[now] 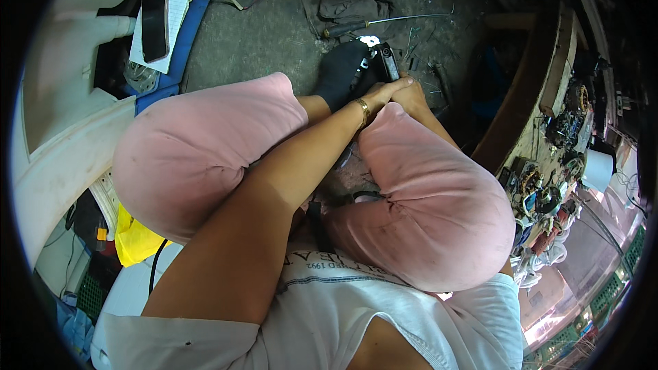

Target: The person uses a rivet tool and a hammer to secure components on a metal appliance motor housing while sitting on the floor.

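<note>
My left hand, below a gold-coloured wrist band, reaches between my knees. Its fingers look closed around the lower end of a black, metal-edged part with a round fitting near its top. Against it lies my right hand, closed and partly covered by the left; what its fingers hold is hidden. Beside the part, to the left, is my foot in a dark sock. A shiny whitish piece sits just past the toes. A long screwdriver with a dark handle lies farther off on the floor.
Dark cloth and small scraps lie on the floor. At left, a phone rests on a notepad. A wooden bench at right bears tangled parts. My pink-covered knees flank my arms.
</note>
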